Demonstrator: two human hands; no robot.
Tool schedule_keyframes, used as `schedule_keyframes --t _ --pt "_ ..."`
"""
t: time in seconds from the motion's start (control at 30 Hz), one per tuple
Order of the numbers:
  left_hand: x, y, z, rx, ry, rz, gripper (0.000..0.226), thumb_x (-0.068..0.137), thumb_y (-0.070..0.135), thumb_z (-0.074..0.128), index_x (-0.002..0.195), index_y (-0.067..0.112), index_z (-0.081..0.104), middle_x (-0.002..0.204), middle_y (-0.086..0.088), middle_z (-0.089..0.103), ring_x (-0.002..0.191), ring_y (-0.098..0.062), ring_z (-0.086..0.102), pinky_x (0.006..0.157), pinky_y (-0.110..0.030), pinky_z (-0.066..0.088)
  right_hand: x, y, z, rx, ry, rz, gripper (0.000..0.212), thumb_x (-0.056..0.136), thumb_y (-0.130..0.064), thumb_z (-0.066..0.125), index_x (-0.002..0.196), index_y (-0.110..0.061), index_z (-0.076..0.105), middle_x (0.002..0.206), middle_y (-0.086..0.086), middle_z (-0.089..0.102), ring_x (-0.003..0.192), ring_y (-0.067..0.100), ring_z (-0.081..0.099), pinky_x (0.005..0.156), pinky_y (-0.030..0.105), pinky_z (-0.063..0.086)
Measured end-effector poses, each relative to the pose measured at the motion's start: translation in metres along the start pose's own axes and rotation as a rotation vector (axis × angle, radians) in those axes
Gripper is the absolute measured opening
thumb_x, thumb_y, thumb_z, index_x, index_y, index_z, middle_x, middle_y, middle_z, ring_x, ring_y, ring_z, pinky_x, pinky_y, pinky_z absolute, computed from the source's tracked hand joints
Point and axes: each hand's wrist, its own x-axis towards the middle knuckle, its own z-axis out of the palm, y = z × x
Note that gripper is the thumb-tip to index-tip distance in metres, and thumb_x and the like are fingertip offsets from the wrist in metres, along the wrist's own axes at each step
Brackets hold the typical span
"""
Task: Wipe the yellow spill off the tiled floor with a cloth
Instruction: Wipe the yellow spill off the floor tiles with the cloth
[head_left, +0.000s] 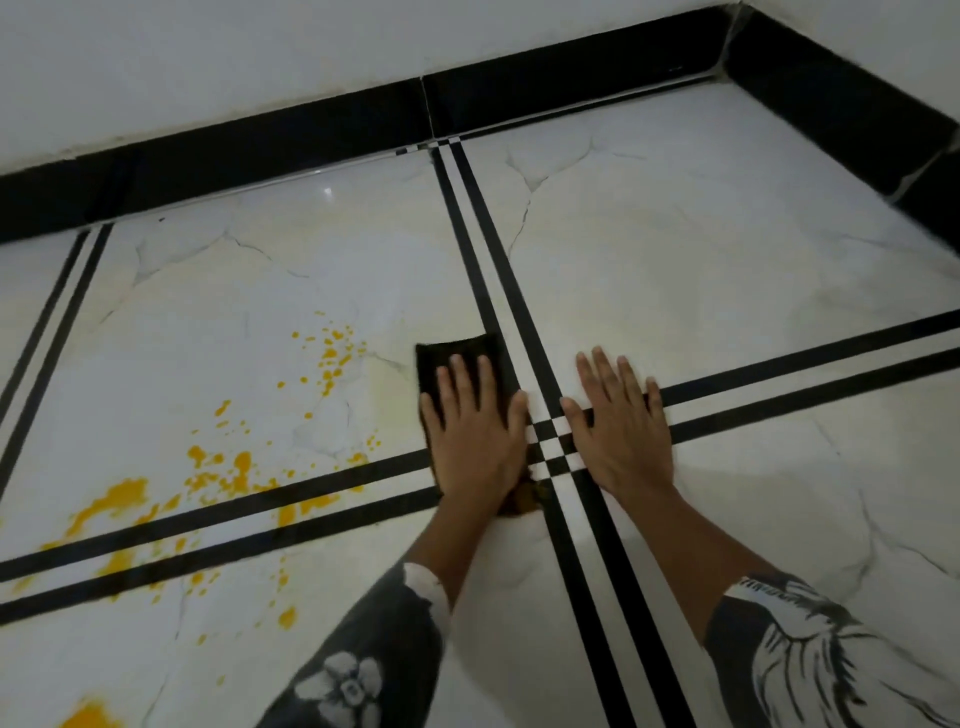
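Two bare hands lay flat on the glossy white marble-look tiled floor (675, 270) near frame centre. Left hand (475, 436) pressed palm-down on a dark, roughly rectangular cloth (457, 358), fingers (460, 379) straight & slightly spread, not pinching anything; cloth's far edge showed beyond the fingertips, w/ a brownish bit poking out by the wrist. Right hand (621, 431) sat palm-down just beside it, on the crossing of the black double stripes (550, 447), fingers (605, 379) spread, holding nothing. Yellow spill (124, 499) – splatters & blobs – lay left of the cloth, running from mid-left to the lower left corner, across the stripes; nearest drops close to the cloth, not touching. Both forearms wore dark sleeves (374, 660) w/ white print. Black skirting (311, 130) ran along the white wall at top.
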Motion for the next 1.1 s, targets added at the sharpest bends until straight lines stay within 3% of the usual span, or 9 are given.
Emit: schedule_keyframes --t 0.13,0.3,0.4,0.53,0.63,0.77,0.9,1.0,1.1 --pt "0.060 0.012 -0.001 -0.046 -0.075 0.244 0.054 0.100 0.043 0.013 0.150 0.023 0.005 0.159 0.000 0.003 0.145 -0.019 -0.002 0.115 -0.042 -0.004 0.000 0.003 -0.003 -0.028 0.006 -0.006 0.058 0.096 -0.050 0.010 0.147 -0.028 -0.005 0.157 -0.005 -0.006 0.144 0.016 -0.008 0.116 0.041 -0.004" --pt "0.094 -0.064 -0.009 -0.037 0.019 -0.019 0.053 0.100 0.037 0.016 0.150 0.020 0.009 0.159 -0.001 0.007 0.145 -0.018 0.003 0.117 -0.043 0.000 -0.001 0.003 -0.001 -0.022 0.006 0.004 0.059 0.096 -0.049 0.016 0.146 -0.028 -0.006 0.156 -0.006 -0.007 0.144 0.015 -0.008 0.115 0.039 -0.005" --pt "0.055 -0.053 -0.008 0.002 0.075 -0.162 0.055 0.100 0.037 0.016 0.150 0.016 0.006 0.159 -0.004 0.005 0.145 -0.021 0.001 0.117 -0.043 -0.001 0.002 0.002 -0.001 -0.011 -0.001 0.003 0.058 0.096 -0.049 0.015 0.147 -0.028 -0.005 0.156 -0.005 -0.007 0.144 0.016 -0.008 0.115 0.039 -0.005" --pt "0.044 0.002 0.002 -0.042 0.019 0.064 0.058 0.099 0.041 0.014 0.150 0.015 0.003 0.158 -0.004 0.004 0.146 -0.020 0.000 0.116 -0.042 -0.004 0.001 0.001 -0.003 -0.023 0.001 0.008 0.058 0.096 -0.049 0.016 0.147 -0.028 -0.004 0.157 -0.005 -0.006 0.144 0.015 -0.007 0.116 0.040 -0.003" --pt "0.088 -0.002 0.002 -0.055 -0.030 0.194 0.056 0.100 0.040 0.016 0.150 0.015 0.009 0.158 -0.003 0.009 0.145 -0.018 0.004 0.117 -0.042 0.000 0.002 0.002 -0.001 -0.028 0.003 0.003 0.059 0.096 -0.048 0.018 0.147 -0.028 -0.003 0.157 -0.006 -0.005 0.144 0.015 -0.007 0.116 0.039 -0.004" --pt "0.116 -0.051 -0.010 -0.061 0.031 0.006 0.056 0.100 0.036 0.018 0.150 0.012 0.010 0.158 -0.005 0.010 0.145 -0.018 0.006 0.117 -0.041 0.002 0.003 0.002 -0.001 -0.031 0.004 -0.001 0.058 0.096 -0.049 0.018 0.147 -0.029 -0.003 0.157 -0.006 -0.005 0.144 0.015 -0.006 0.115 0.038 -0.004" --pt "0.055 -0.054 -0.005 -0.042 0.119 -0.230 0.059 0.099 0.037 0.016 0.149 0.007 0.011 0.158 -0.009 0.012 0.145 -0.022 0.008 0.117 -0.042 0.002 0.002 0.000 -0.004 -0.026 -0.018 0.015 0.058 0.096 -0.049 0.017 0.147 -0.029 -0.003 0.157 -0.006 -0.005 0.144 0.015 -0.007 0.116 0.039 -0.004" --pt "0.018 -0.006 0.004 -0.040 0.083 -0.081 0.062 0.098 0.041 0.013 0.149 0.007 0.006 0.158 -0.010 0.008 0.145 -0.022 0.004 0.116 -0.041 -0.002 0.002 0.000 -0.004 -0.025 -0.006 0.022 0.058 0.096 -0.049 0.017 0.147 -0.029 -0.002 0.157 -0.008 -0.004 0.144 0.014 -0.005 0.116 0.039 -0.003" --pt "0.049 0.016 0.008 -0.057 -0.021 0.139 0.059 0.099 0.040 0.015 0.149 0.009 0.005 0.158 -0.007 0.006 0.145 -0.019 0.002 0.117 -0.040 -0.003 0.003 0.000 -0.002 -0.037 0.003 0.005 0.059 0.096 -0.049 0.018 0.147 -0.029 -0.001 0.157 -0.007 -0.003 0.144 0.014 -0.005 0.115 0.038 -0.003"
